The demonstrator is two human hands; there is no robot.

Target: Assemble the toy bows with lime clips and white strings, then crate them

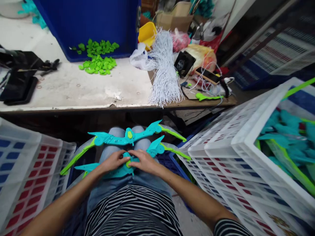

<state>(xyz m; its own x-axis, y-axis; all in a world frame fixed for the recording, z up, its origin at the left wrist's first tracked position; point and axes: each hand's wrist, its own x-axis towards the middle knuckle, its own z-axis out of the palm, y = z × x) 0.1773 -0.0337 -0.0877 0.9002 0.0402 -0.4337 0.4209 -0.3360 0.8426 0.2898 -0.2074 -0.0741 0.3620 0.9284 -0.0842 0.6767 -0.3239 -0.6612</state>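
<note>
No legible txt, nos. or logos

Two turquoise-and-green bow-shaped pieces (pixel 142 134) near, one worktop (pixel 64 95) beyond, one blue bin (pixel 98 23) far, two heaps of small green pieces (pixel 100 65), too many to count singly, one yellow container (pixel 147 34), one bundle of white strings (pixel 164 72), one long green piece (pixel 209 97) on the worktop's right end.
</note>
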